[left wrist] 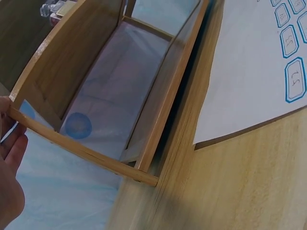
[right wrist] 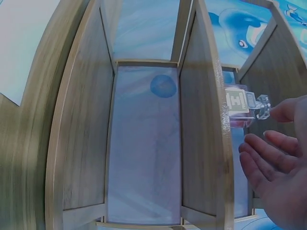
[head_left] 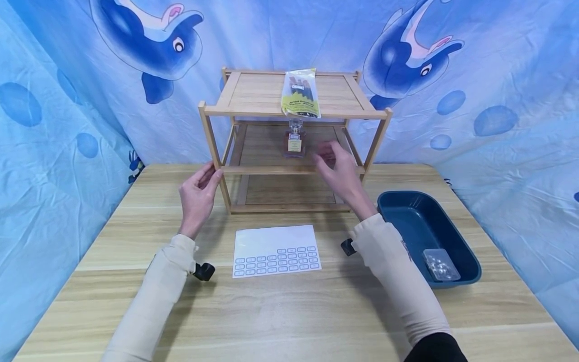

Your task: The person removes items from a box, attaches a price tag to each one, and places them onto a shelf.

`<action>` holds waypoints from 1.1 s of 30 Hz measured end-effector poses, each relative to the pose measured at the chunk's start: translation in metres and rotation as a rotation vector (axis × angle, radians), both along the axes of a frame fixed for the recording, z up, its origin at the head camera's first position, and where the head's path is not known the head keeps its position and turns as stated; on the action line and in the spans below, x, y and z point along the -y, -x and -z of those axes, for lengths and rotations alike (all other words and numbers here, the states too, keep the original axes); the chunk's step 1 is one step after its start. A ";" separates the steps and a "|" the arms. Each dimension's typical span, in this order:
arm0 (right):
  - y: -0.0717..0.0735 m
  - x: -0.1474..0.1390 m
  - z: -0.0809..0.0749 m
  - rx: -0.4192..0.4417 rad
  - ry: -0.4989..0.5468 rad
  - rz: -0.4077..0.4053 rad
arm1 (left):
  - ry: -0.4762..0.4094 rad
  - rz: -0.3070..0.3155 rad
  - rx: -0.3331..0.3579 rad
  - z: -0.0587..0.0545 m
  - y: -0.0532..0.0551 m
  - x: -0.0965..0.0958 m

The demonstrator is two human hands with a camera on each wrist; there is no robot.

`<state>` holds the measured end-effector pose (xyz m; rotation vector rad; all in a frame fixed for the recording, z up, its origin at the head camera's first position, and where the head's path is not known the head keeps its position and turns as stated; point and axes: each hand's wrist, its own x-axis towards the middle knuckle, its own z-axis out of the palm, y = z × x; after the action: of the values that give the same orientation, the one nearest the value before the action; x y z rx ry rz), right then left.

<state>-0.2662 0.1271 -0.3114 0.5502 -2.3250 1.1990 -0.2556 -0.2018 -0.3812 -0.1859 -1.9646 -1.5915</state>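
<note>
A small wooden rack (head_left: 289,170) with three shelves stands at the back of the table. My left hand (head_left: 199,193) pinches its front left post at the middle shelf, thumb in front; in the left wrist view the fingers (left wrist: 14,153) are at the left edge. On the middle shelf stands an upright glass perfume bottle (head_left: 294,143) with a clear stopper and labels on its front. My right hand (head_left: 336,168) is just right of the bottle, fingers loosely bent and holding nothing. In the right wrist view its thumb is close to the stopper (right wrist: 263,106).
A clear packet of artist brushes (head_left: 300,95) lies on the top shelf, overhanging its front edge. A sheet of printed labels (head_left: 276,241) lies before the rack. To the right, a dark blue basin (head_left: 407,211) holds a small clear box (head_left: 441,265). Blue cloth (head_left: 280,30) hangs behind.
</note>
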 end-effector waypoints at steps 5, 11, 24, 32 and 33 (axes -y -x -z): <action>-0.012 -0.005 0.000 0.008 -0.018 -0.015 | -0.010 -0.021 -0.024 -0.001 -0.003 -0.005; -0.025 -0.012 -0.001 0.040 -0.056 -0.033 | -0.058 -0.118 -0.243 0.000 -0.007 -0.012; -0.045 -0.028 0.006 0.189 -0.145 -0.042 | -0.027 0.031 -0.398 0.003 -0.022 -0.041; -0.054 -0.049 0.012 0.196 -0.164 -0.025 | 0.062 0.154 -0.360 0.015 -0.033 -0.067; -0.055 -0.051 0.014 0.191 -0.168 -0.020 | 0.072 0.169 -0.352 0.017 -0.035 -0.070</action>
<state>-0.2113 0.1786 -0.3249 0.5384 -2.6049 1.1144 -0.2205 -0.1318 -0.3977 -0.6322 -1.7665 -1.4730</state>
